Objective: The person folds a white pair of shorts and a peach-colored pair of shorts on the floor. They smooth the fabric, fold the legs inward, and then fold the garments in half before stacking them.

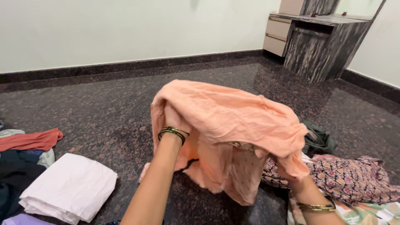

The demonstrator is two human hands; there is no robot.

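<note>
While both hands, left point(174, 118) and right point(291, 173), grip the peach garment point(233, 121) from inside, straightening it seems next.

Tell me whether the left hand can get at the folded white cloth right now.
Probably not yet: the left hand is buried inside the peach garment. The white cloth lies uncovered on the floor beside that arm.

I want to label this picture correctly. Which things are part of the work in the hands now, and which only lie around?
In hand:
- peach garment
- left hand, inside the cloth
- right hand, its grip on the lower edge

Lying about:
- folded white cloth
- floral garment
- dark green cloth
- rust-red cloth
- cabinet
</note>
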